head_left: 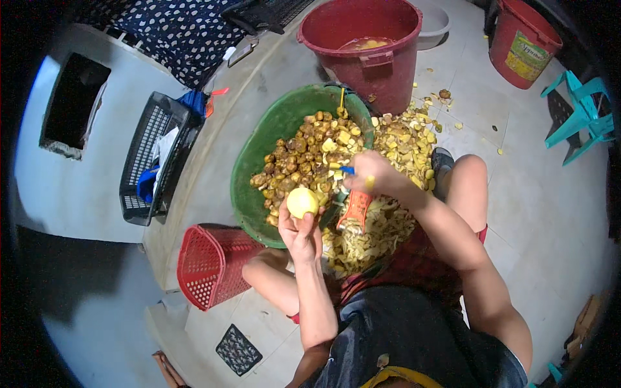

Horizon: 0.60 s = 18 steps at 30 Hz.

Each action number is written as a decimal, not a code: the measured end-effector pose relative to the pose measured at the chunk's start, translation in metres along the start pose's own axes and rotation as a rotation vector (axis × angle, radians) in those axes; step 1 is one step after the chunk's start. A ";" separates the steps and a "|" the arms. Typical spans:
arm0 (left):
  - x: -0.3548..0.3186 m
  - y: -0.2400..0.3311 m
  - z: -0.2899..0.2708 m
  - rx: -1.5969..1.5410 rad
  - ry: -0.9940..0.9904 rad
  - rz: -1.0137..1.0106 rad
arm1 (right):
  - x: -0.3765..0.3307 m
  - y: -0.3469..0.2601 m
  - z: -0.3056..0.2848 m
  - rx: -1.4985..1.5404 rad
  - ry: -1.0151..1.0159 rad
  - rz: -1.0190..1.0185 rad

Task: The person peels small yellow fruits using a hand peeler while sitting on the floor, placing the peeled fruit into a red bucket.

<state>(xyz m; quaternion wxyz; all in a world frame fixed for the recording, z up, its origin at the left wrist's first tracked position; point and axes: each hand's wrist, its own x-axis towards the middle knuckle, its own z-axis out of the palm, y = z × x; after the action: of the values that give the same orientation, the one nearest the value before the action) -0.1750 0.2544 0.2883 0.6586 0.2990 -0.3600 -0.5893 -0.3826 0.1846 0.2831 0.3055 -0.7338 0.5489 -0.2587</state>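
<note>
My left hand [299,234] holds up a round, peeled yellow potato [303,202], its fingertips around the sides. Just right of it and a little higher, my right hand [374,172] is closed on a small blue-handled tool [347,169]; its working end is too small to make out. Below that hand is an orange strip with a pale end [357,208]; I cannot tell whether it is held. Beneath both hands lies a large green tub [249,161] with many brown unpeeled potatoes [291,158] and some pale cut pieces [343,141].
Peelings [369,242] and cut yellow potato pieces [407,145] are heaped beside my legs. A big red bucket [388,74] holding liquid stands behind the tub. A red basket [213,265] leans at the left, near a black crate [145,174]. Another red bucket [517,48] and a turquoise stool [576,116] stand right.
</note>
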 end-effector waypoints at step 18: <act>-0.013 -0.015 0.005 0.049 -0.198 -0.094 | 0.020 -0.008 -0.028 0.302 0.212 0.055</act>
<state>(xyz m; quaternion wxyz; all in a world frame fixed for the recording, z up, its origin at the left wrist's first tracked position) -0.1884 0.2657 0.2770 0.5839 0.2716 -0.4232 -0.6373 -0.3926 0.1625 0.3086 0.3594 -0.6331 0.5528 -0.4056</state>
